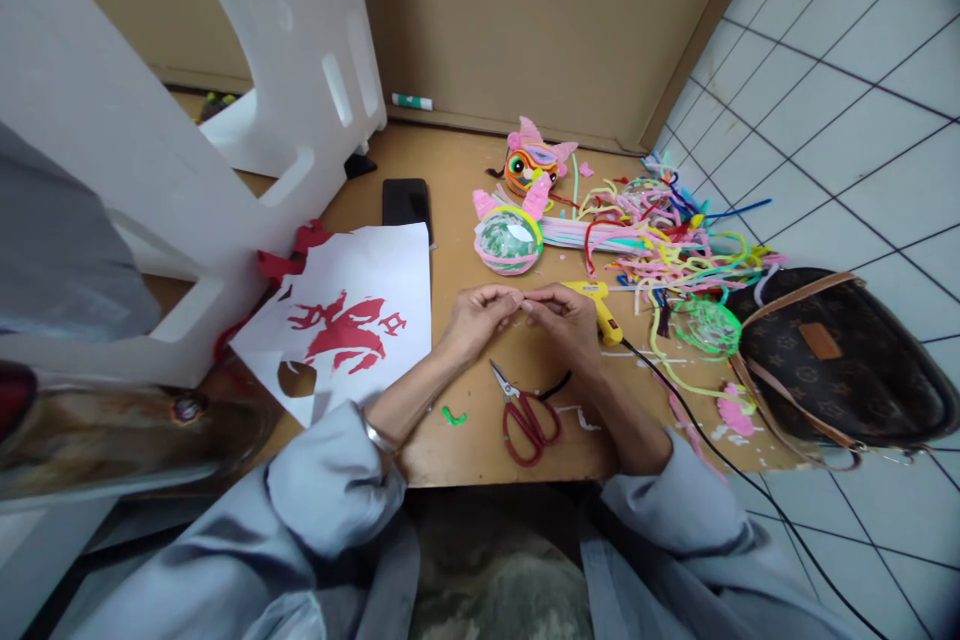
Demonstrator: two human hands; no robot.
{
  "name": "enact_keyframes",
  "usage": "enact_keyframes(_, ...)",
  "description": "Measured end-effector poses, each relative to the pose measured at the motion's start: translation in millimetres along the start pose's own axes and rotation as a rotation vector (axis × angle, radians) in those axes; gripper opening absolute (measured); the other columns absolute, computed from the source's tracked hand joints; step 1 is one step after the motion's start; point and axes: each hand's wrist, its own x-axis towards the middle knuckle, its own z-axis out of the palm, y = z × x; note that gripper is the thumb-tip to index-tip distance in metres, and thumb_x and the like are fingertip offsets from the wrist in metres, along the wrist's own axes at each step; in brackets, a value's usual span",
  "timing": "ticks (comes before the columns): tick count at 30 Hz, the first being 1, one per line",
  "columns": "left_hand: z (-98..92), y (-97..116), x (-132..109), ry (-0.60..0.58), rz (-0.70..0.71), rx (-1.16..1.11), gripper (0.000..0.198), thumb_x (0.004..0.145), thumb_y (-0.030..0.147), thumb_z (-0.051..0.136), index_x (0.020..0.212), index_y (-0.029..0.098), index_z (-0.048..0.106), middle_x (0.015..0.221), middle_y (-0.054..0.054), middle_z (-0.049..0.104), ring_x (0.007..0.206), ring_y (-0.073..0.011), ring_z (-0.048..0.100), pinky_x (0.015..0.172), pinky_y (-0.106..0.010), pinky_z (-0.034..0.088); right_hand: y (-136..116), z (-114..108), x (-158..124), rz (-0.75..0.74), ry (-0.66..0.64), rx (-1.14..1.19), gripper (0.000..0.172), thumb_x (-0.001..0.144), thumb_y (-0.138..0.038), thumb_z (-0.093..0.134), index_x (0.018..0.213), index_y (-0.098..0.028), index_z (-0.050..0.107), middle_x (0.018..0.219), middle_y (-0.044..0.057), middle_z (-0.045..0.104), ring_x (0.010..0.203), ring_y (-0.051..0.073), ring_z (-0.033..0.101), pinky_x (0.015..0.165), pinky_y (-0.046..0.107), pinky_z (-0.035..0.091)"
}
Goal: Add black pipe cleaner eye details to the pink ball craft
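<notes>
Grey sleeves (330, 490) nearest. Left hand (476, 318) and right hand (564, 318): each grip pinched shut on one thin pale strand (523, 297). Red scissors (525, 417) at 6 o'clock, glue gun (600, 308) at 3.

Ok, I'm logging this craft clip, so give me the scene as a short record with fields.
left hand: pinches thin pale strand
right hand: pinches the same strand
near right hand: yellow plastic glue gun
below hands: red-handled metal scissors
left side: white paper sheet with red cut-out, flat black phone
right side: tangled coloured pipe cleaners, brown patterned handbag
surface: brown wooden table
</notes>
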Motion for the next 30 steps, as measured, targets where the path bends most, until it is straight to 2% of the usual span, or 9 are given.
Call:
enact_keyframes(7, -0.2, 1.1, -3.9, -0.053, 0.067, 0.164, 0.034, 0.078, 0.045, 0.061, 0.064, 0.015, 0.059, 0.053, 0.003, 0.049, 0.051, -0.0076, 0.042, 0.054, -0.023, 0.033, 1.1, -1.7, 2.1, 0.024, 0.037, -0.036, 0.024, 0.064, -0.04, 0.076, 0.07, -0.018, 0.069, 0.06, 0.0, 0.068, 0.048, 0.011, 0.059, 0.049, 0.024, 0.05)
enact_keyframes(11, 0.4, 5.0, -5.4, -0.041, 0.093, 0.269, 0.031, 0.081, 0.042, 0.058, 0.066, 0.015, 0.06, 0.053, 0.003, 0.049, 0.05, -0.0079, 0.043, 0.053, -0.023, 0.033, 2.6, -0.9, 1.5, 0.011, 0.058, -0.04, 0.025, 0.063, -0.04, 0.076, 0.069, -0.018, 0.068, 0.061, 0.0, 0.069, 0.051, 0.012, 0.061, 0.052, 0.024, 0.05)
enact_keyframes(17, 0.5, 8.5, -6.5, -0.022, 0.128, 0.302, 0.032, 0.081, 0.044, 0.059, 0.072, 0.014, 0.066, 0.053, 0.003, 0.049, 0.051, -0.0089, 0.044, 0.054, -0.023, 0.036, 0.9, 1.2, -0.9, -0.045, 0.104, -0.096, 0.021, 0.066, -0.038, 0.073, 0.07, -0.018, 0.068, 0.062, 0.001, 0.069, 0.053, 0.012, 0.06, 0.054, 0.024, 0.049)
enact_keyframes(23, -2.0, 3.5, -4.2, -0.019, 0.143, 0.202, 0.041, 0.082, 0.054, 0.056, 0.078, 0.014, 0.067, 0.061, 0.001, 0.053, 0.053, -0.0093, 0.046, 0.053, -0.023, 0.038, 0.2, 0.5, -0.9, -0.049, 0.127, -0.094, 0.019, 0.068, -0.036, 0.072, 0.074, -0.018, 0.068, 0.062, 0.0, 0.067, 0.054, 0.012, 0.06, 0.055, 0.025, 0.049)
enact_keyframes(30, 1.8, 7.2, -5.3, 0.015, 0.092, 0.186, 0.038, 0.071, 0.051, 0.07, 0.077, 0.013, 0.067, 0.052, 0.003, 0.05, 0.048, -0.007, 0.04, 0.047, -0.021, 0.031, -1.1, -0.5, -1.1, -0.028, 0.116, -0.071, 0.018, 0.068, -0.034, 0.071, 0.077, -0.019, 0.067, 0.067, 0.0, 0.069, 0.056, 0.012, 0.061, 0.057, 0.026, 0.05)
